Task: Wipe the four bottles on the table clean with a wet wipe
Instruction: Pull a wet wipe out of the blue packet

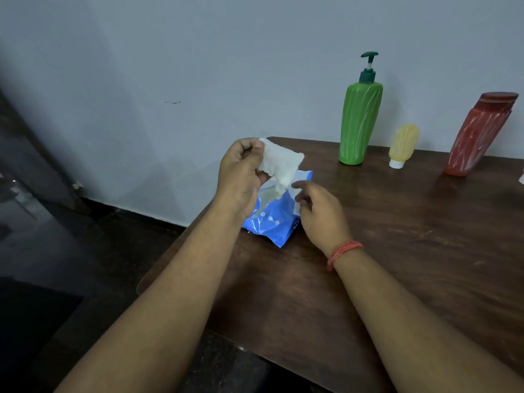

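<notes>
Our left hand (241,171) pinches the white wet wipe (279,163), fingers curled round its top edge, lifted above the blue wipe pack (272,219); our right hand (320,214) hovers w/ fingers loosely bent at the pack's opening, gripping nothing we can see; at the table's (397,251) back stand the green pump bottle (360,117), yellow bottle (404,144), red bottle (482,134).

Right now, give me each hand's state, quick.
Left hand: fingers pinch the wipe.
Right hand: open, fingers loosely curled, holding nothing, over the pack.
</notes>
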